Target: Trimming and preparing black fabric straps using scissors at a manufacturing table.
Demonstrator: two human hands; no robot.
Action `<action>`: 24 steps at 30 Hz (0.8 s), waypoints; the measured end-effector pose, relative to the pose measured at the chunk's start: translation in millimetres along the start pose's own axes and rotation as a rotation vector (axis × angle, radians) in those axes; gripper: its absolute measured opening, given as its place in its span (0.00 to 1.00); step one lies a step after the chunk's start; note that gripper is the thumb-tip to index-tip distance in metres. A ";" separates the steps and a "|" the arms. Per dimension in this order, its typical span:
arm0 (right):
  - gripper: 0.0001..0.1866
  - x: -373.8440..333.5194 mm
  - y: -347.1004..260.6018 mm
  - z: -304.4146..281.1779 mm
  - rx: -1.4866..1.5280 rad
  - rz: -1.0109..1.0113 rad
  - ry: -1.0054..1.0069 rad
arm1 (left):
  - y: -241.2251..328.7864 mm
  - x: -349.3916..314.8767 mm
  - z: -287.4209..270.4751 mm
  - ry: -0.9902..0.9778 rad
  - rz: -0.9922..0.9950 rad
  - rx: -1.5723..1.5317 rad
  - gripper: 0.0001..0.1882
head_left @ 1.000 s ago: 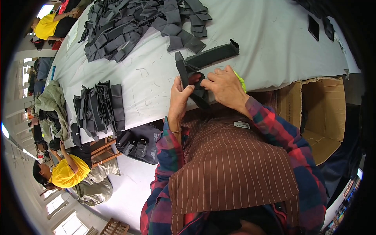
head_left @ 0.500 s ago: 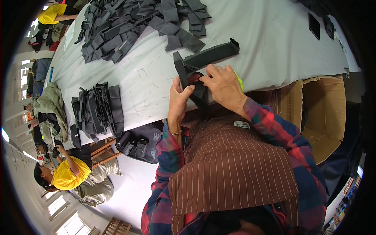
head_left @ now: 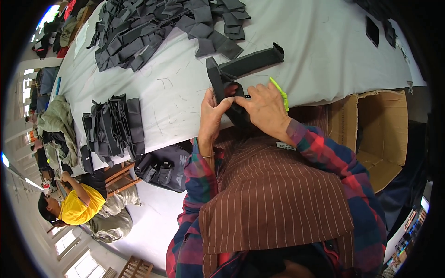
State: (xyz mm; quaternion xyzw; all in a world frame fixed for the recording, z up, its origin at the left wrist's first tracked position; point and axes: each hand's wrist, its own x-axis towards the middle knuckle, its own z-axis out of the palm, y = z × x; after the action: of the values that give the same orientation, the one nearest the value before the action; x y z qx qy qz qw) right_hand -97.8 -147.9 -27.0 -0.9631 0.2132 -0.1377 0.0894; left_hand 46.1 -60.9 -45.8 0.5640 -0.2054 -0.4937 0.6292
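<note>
Head view: an open brown cardboard box (head_left: 371,134) is seen below the table's (head_left: 320,60) near edge at its right end, while a dark grey folded fabric piece (head_left: 227,88) at that near edge is pinched between the left hand (head_left: 214,113) and right hand (head_left: 264,109), both curled closed upon it.

Your fingers (head_left: 221,105) pinch a dark grey fabric piece (head_left: 232,99), matt and soft-looking, folding without sheen. The long strip (head_left: 250,62) beside it shows the same matt cloth. The worktop (head_left: 324,51) is covered in pale, smooth sheeting with faint pen marks. The carton (head_left: 371,134) is plain brown corrugated cardboard, rough-edged.
</note>
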 end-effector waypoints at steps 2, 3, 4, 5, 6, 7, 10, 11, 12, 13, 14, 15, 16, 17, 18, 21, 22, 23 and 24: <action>0.10 -1.0 -3.3 0.2 -0.040 0.008 -0.011 | 1.4 -0.6 -0.2 -0.005 0.020 0.007 0.21; 0.11 -1.6 -4.3 0.0 -0.060 0.010 -0.016 | 2.0 -1.3 -0.1 -0.006 0.023 0.006 0.21; 0.12 -2.4 -4.5 1.1 -0.078 0.014 -0.025 | 2.0 -1.6 0.4 0.002 0.023 0.011 0.20; 0.12 -2.9 -4.3 2.1 -0.078 0.015 -0.028 | 2.3 -1.8 1.1 0.010 0.023 0.016 0.19; 0.12 -3.2 -3.9 3.0 -0.064 0.021 -0.018 | 3.2 -1.3 1.6 0.009 0.021 0.014 0.19; 0.13 -3.6 -3.8 4.0 -0.049 0.028 -0.008 | 5.4 -0.8 2.5 0.016 0.005 0.023 0.18; 0.13 -1.9 -1.7 6.5 0.005 0.033 -0.002 | 9.9 2.8 3.6 0.037 -0.027 0.093 0.17; 0.13 -0.9 -1.4 6.1 0.005 0.032 -0.002 | 10.9 3.8 3.1 0.052 -0.041 0.153 0.16; 0.15 0.4 -1.2 5.1 0.012 0.023 -0.016 | 11.5 4.2 2.1 0.053 -0.041 0.153 0.16; 0.16 1.4 -1.0 4.7 0.018 0.014 -0.029 | 11.9 4.7 0.9 0.055 -0.036 0.169 0.16; 0.16 2.2 -1.2 5.1 0.020 0.013 -0.028 | 12.4 4.8 -0.3 0.058 -0.030 0.185 0.15; 0.16 3.0 -1.6 5.7 0.024 0.019 -0.022 | 12.7 4.4 -1.6 0.060 -0.030 0.187 0.15; 0.16 2.9 -1.4 6.5 0.027 0.029 -0.017 | 12.1 4.4 -1.9 0.071 -0.025 0.155 0.14; 0.16 3.8 -1.2 6.0 0.028 0.031 -0.018 | 11.8 4.1 -2.1 0.082 -0.020 0.124 0.14; 0.16 5.3 -1.1 4.6 0.050 0.039 -0.019 | 11.9 3.4 -2.3 0.082 -0.022 0.125 0.14; 0.16 6.5 -1.3 7.8 0.075 0.050 -0.003 | 15.5 1.4 -1.0 0.090 0.005 0.119 0.14; 0.16 7.1 -0.7 9.5 0.076 0.047 0.014 | 17.1 1.1 -1.9 0.084 0.002 0.176 0.15; 0.16 7.1 -0.7 11.8 0.074 0.050 0.016 | 18.0 0.6 -1.7 0.078 -0.001 0.234 0.15; 0.16 6.4 -1.1 14.3 0.093 0.054 0.029 | 18.3 0.1 -0.3 0.072 0.001 0.234 0.15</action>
State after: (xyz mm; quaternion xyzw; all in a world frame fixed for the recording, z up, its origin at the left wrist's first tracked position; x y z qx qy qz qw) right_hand -87.5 -148.2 -38.8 -0.9497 0.2338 -0.1589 0.1344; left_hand 53.5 -63.1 -29.2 0.6511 -0.2391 -0.4455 0.5661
